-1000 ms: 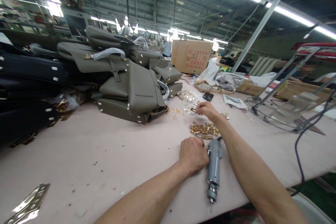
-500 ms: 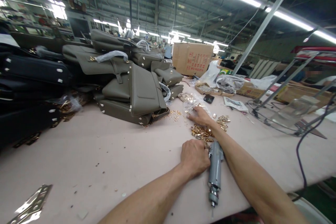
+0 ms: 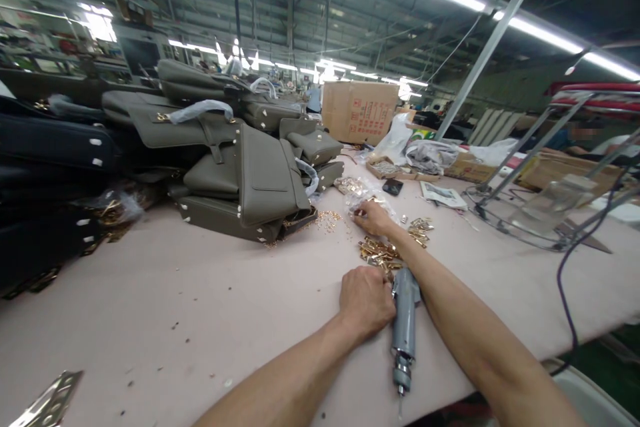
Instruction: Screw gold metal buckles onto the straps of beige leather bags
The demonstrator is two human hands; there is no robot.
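My left hand (image 3: 367, 299) rests curled on the pink table (image 3: 210, 293), touching the near edge of a pile of gold metal fittings (image 3: 379, 251); whether it pinches one I cannot tell. A grey electric screwdriver (image 3: 403, 322) lies just right of it, tip toward me. My right hand (image 3: 373, 216) reaches farther out, fingers down on small gold pieces beside a clear plastic bag of hardware (image 3: 367, 195). A second small heap of gold fittings (image 3: 420, 227) lies right of that wrist.
Olive-grey leather handbags (image 3: 250, 173) are stacked at the table's far left, black bags (image 3: 50, 167) beyond them. A cardboard box (image 3: 359, 109), plastic bags, a phone (image 3: 393, 187) and papers sit at the back. A wire frame (image 3: 530, 213) and black cable (image 3: 565, 280) stand right. Metal plate (image 3: 47, 403) at near left.
My right hand has moved left and slightly nearer, from the plastic bag down onto the small gold pieces. My left hand stays by the screwdriver.
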